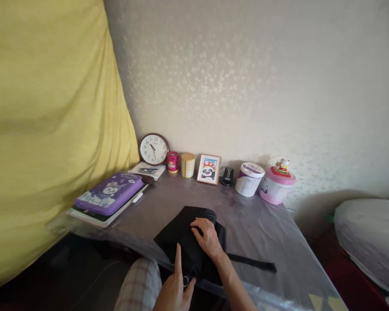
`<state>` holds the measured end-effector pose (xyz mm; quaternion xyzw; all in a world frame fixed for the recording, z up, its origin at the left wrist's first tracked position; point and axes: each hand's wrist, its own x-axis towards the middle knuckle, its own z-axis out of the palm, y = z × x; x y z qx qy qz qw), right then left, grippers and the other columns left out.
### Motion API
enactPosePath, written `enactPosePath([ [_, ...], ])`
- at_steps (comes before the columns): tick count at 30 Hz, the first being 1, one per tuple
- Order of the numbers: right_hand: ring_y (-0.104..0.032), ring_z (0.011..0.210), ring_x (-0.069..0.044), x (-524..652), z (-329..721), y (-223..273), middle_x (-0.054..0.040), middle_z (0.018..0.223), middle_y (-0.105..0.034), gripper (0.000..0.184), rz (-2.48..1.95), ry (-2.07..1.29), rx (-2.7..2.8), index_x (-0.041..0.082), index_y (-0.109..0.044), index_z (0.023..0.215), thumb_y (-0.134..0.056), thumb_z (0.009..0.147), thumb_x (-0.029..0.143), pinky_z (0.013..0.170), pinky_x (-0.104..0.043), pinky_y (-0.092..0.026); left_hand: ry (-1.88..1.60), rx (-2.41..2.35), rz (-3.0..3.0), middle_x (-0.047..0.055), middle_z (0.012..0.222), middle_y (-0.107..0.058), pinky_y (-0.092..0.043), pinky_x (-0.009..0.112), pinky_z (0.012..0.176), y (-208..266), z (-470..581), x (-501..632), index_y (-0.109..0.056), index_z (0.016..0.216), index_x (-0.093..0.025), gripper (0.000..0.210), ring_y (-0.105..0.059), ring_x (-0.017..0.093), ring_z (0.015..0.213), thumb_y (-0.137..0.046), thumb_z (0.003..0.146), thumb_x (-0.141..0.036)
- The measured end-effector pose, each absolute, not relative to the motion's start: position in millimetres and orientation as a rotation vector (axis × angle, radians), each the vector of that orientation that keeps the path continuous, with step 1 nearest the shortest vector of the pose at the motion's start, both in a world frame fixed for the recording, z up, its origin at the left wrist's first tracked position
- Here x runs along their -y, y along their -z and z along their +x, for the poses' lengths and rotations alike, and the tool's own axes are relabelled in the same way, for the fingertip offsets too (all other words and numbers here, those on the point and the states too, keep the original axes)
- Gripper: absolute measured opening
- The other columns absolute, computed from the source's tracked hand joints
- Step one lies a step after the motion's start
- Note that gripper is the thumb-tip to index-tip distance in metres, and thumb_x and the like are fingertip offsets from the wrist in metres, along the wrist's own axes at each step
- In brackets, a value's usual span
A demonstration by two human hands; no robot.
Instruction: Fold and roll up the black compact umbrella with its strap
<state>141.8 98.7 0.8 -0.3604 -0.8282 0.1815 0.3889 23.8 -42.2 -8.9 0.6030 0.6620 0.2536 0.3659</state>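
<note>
A black folding umbrella [181, 233], its canopy furled loosely, lies over the table's front edge. Its strap [253, 261] stretches out to the right across the cover. My left hand [176, 283] is wrapped around the handle end, where a round silvery ring or button shows; the index finger points up along the fabric. On top of the canopy, my right hand [207, 237] has bent fingers gripping the black cloth. Part of the handle is hidden by my left hand.
A purple cartoon case [110, 192] lies on a flat board at the left. Along the wall stand a clock [154, 149], a pink can [173, 163], a yellow-lidded tin [188, 165], a panda picture frame [208, 169], a white tub [249, 179] and a pink tub [275, 188] bearing a cat figurine.
</note>
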Motion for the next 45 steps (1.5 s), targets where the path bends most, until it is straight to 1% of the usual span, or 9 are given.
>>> enactPosePath([
  [4,-0.055,0.104,-0.020,-99.9,143.1,1.8,-0.0033,0.093,-0.066,0.015,-0.914,-0.437,2.122,0.021,-0.064,0.091,-0.053,0.081,0.018,0.094,-0.037,-0.037,-0.613,-1.680,1.651,0.010,0.117,-0.058,-0.041,0.021,0.082,1.8,23.7,41.4,0.016,0.141,-0.016,0.081,-0.059,0.016,0.098,-0.041,0.083,-0.020],
  [9,-0.055,0.105,-0.020,-99.6,142.5,2.9,-0.0038,0.093,-0.067,0.016,-0.934,-0.431,2.125,0.021,-0.064,0.090,-0.052,0.081,0.017,0.095,-0.039,-0.036,-0.356,-1.706,1.783,0.008,0.103,-0.064,-0.042,0.026,0.080,2.5,22.3,34.4,0.003,0.143,-0.021,0.076,-0.060,0.020,0.093,-0.043,0.082,-0.023],
  [15,-0.055,0.107,-0.022,-98.1,144.3,2.3,-0.0053,0.096,-0.067,0.015,-0.923,-0.483,2.099,0.022,-0.065,0.091,-0.051,0.083,0.021,0.100,-0.045,-0.032,-0.317,-1.777,1.778,0.009,0.101,-0.065,-0.042,0.027,0.076,8.3,24.1,32.4,0.004,0.143,-0.020,0.070,-0.062,0.021,0.090,-0.037,0.086,-0.023],
  [18,-0.054,0.108,-0.020,-86.4,149.1,-1.2,-0.0065,0.103,-0.064,0.017,-0.879,-0.507,2.025,0.022,-0.063,0.095,-0.048,0.086,0.022,0.097,-0.040,-0.038,-0.326,-1.751,1.796,0.011,0.100,-0.065,-0.043,0.027,0.074,6.8,24.5,33.6,0.005,0.143,-0.018,0.069,-0.063,0.021,0.089,-0.035,0.087,-0.024],
  [21,-0.053,0.108,-0.020,-72.4,154.6,-3.8,-0.0071,0.101,-0.064,0.018,-0.845,-0.455,2.024,0.022,-0.063,0.095,-0.047,0.087,0.022,0.093,-0.037,-0.042,-0.311,-1.756,1.777,0.011,0.097,-0.066,-0.043,0.027,0.072,3.9,25.0,34.1,0.004,0.143,-0.017,0.068,-0.063,0.022,0.087,-0.035,0.087,-0.023],
  [29,-0.053,0.110,-0.022,-101.4,161.2,5.3,-0.0087,0.107,-0.064,0.025,-0.918,-0.247,2.116,0.020,-0.064,0.100,-0.043,0.088,0.021,0.100,-0.046,-0.035,-0.333,-1.753,1.743,0.010,0.102,-0.065,-0.042,0.024,0.072,3.3,25.1,34.8,0.006,0.143,-0.018,0.070,-0.063,0.020,0.089,-0.036,0.087,-0.022],
  [35,-0.054,0.109,-0.021,-140.0,166.4,9.9,-0.0100,0.108,-0.063,0.029,-0.992,-0.212,2.073,0.017,-0.065,0.100,-0.039,0.088,0.022,0.097,-0.043,-0.038,-0.355,-1.760,1.745,0.010,0.096,-0.066,-0.042,0.026,0.070,3.1,25.0,36.8,0.006,0.143,-0.018,0.068,-0.063,0.022,0.088,-0.034,0.087,-0.023],
  [41,-0.056,0.104,-0.025,-148.2,186.7,15.6,-0.0143,0.108,-0.062,0.035,-1.320,-0.261,1.894,0.011,-0.060,0.108,-0.043,0.083,0.029,0.093,-0.043,-0.041,-0.351,-1.787,1.749,0.010,0.094,-0.066,-0.042,0.026,0.069,5.5,25.4,37.8,0.006,0.143,-0.019,0.068,-0.063,0.021,0.086,-0.034,0.088,-0.024],
  [45,-0.060,0.095,-0.025,-133.9,215.1,19.0,-0.0140,0.104,-0.064,0.034,-1.527,-0.389,1.672,0.012,-0.060,0.104,-0.043,0.080,0.029,0.086,-0.038,-0.045,-0.391,-1.761,1.737,0.009,0.095,-0.066,-0.041,0.025,0.069,4.0,25.1,39.7,0.008,0.143,-0.018,0.067,-0.063,0.021,0.085,-0.032,0.089,-0.025],
])
